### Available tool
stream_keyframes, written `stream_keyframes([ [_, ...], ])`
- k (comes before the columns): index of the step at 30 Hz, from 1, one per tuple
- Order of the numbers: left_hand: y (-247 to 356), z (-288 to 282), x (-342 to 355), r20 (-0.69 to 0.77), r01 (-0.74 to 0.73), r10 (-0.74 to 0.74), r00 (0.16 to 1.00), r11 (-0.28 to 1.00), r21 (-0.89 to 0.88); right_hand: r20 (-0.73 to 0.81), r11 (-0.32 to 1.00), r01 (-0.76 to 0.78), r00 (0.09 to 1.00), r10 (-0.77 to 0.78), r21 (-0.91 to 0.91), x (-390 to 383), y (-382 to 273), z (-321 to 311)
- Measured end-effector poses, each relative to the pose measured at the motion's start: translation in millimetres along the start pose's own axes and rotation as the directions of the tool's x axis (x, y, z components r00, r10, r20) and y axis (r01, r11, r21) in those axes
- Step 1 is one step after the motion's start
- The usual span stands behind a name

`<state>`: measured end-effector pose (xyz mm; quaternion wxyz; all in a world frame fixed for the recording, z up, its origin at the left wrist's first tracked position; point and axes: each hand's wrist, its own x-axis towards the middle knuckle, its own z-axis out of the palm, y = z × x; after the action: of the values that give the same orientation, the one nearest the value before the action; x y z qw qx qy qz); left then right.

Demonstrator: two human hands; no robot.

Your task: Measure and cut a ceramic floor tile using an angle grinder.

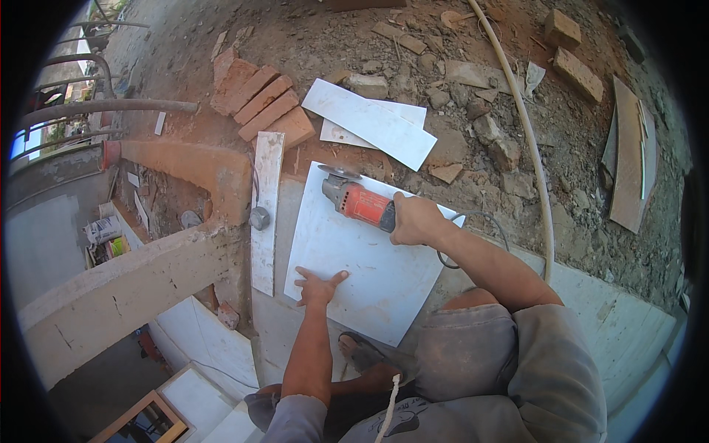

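A large white tile [369, 273] lies flat in front of me. My right hand [415, 220] is wrapped round the rear body of a red and black angle grinder [363, 204]. Its disc [340, 173] sits at the tile's far edge, near the far left corner; whether it touches the tile I cannot tell. My left hand [319, 286] rests on the tile's near left part with fingers spread. A dark power cord [487, 215] loops from behind my right hand.
A narrow white strip [266, 244] lies left of the tile. Beyond are cut tile pieces [377, 122], stacked bricks [266, 103] and rubble. A pale hose [528, 133] runs down the right. Left, a concrete ledge [133, 273] borders a drop to a lower level.
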<state>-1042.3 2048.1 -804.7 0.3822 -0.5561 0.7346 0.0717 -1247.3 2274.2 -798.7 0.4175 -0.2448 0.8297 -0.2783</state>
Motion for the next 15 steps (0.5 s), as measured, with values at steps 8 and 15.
stream_keyframes([
  [8, -2.4, 1.9, 2.7, -0.002, 0.011, -0.011, 1.0, 1.0, -0.001, -0.001, 1.0, -0.007, 1.0, 0.007, -0.006, -0.8, 0.7, 3.8],
  [15, -1.1, -0.1, 2.0, 0.007, 0.01, -0.01, 1.0, 1.0, -0.011, -0.013, 1.0, 0.001, 1.0, -0.001, -0.002, -1.8, 1.6, 2.7],
])
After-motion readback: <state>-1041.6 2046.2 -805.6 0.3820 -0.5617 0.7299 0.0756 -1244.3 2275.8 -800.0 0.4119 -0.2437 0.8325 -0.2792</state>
